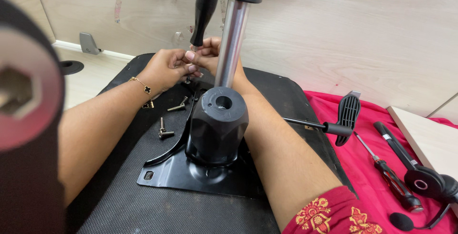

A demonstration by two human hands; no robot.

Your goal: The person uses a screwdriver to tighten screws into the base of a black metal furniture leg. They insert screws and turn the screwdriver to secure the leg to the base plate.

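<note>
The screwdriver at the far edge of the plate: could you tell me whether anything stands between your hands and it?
Nothing does. The left hand and right hand both already touch the screwdriver near its shaft. The chrome column stands just beside them, to the right.

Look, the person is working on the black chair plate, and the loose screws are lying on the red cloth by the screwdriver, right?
Not quite. The head view shows the loose screws lying on the black seat underside, near the left hand, not on the red cloth. The screwdriver does lie on the red cloth, and both hands, the right hand too, work at the black chair plate.
</note>
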